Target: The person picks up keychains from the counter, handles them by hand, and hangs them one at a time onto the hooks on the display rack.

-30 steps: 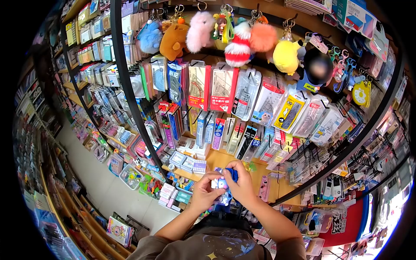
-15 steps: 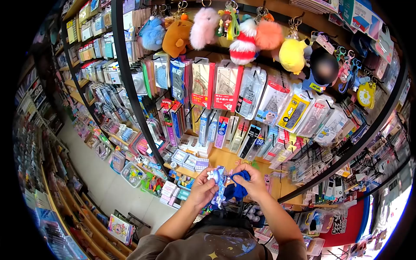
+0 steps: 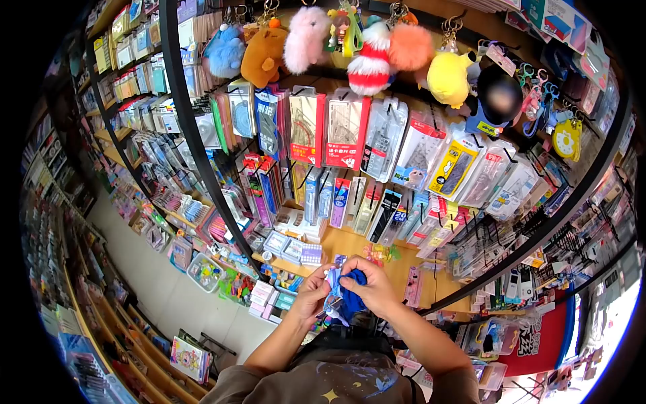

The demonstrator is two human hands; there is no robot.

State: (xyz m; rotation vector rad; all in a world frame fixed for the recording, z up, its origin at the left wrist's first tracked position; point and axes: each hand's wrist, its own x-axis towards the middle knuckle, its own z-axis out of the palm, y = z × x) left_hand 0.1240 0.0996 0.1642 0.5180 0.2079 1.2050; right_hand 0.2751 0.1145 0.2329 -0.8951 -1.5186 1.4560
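A dark blue fabric piece (image 3: 354,303) and a light blue-violet piece (image 3: 332,279) are held close together in front of the torso, between the two hands. The light blue-violet piece is gripped narrowly between the thumb and fingers of the left hand (image 3: 309,296). The dark blue fabric piece is pinched between the thumb and fingers of the right hand (image 3: 370,284), and its lower portion is draped below the fingertips. Whether the two pieces are joined cannot be determined. Beyond the hands, a wooden shelf (image 3: 443,291) is seen, on which a pink package (image 3: 412,287) is laid to the right and a purple patterned box (image 3: 311,254) is placed to the left. Ruler packages (image 3: 344,135) are hung on hooks above the shelf, below a row of plush keychains (image 3: 369,64). At lower left, a clear plastic tub (image 3: 204,282) is positioned near stacked cartons (image 3: 262,292).
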